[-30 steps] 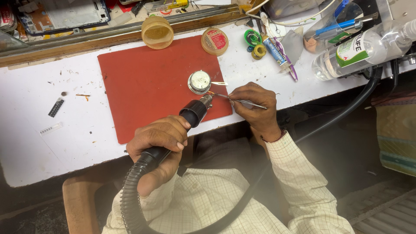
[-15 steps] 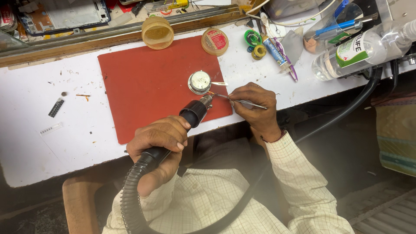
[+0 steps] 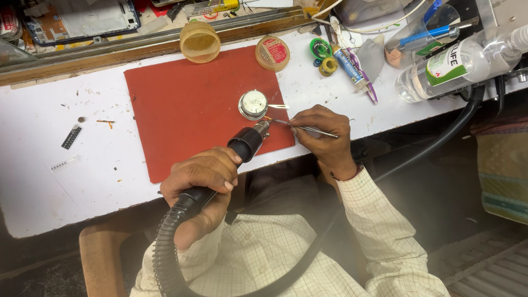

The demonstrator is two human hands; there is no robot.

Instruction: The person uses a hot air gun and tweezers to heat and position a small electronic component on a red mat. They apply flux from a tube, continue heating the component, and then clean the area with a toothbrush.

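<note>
Left hand (image 3: 201,179) is wrapped around the black handle of a hot-air tool (image 3: 245,144), fingers closed tight on the grip; a ribbed black hose (image 3: 165,253) runs back from the handle past the person's chest. The tool's metal nozzle points up and right, its tip just beside the lower right edge of a small round metal-cased part with a pale face (image 3: 253,104). Right hand (image 3: 322,132) holds a pair of slim metal tweezers (image 3: 297,126), thumb and fingers pinched shut on the shaft; the tweezer tips reach left to a tiny orange spot between the nozzle and the round part, too small to identify. The round part lies on a red mat (image 3: 181,110), near the mat's right edge, and the mat lies flat on the white counter (image 3: 38,159). Beyond the mat's far edge: a yellowish tape roll (image 3: 199,42) and a round tin with a red lid (image 3: 272,53). Right of these: a green spool (image 3: 320,48), a small yellow spool (image 3: 329,65), a blue-and-white tube (image 3: 348,64). A clear plastic bottle with a green label (image 3: 456,63) lies on its side at the far right. A small dark strip component (image 3: 71,137) lies well apart on the counter's left part.
</note>
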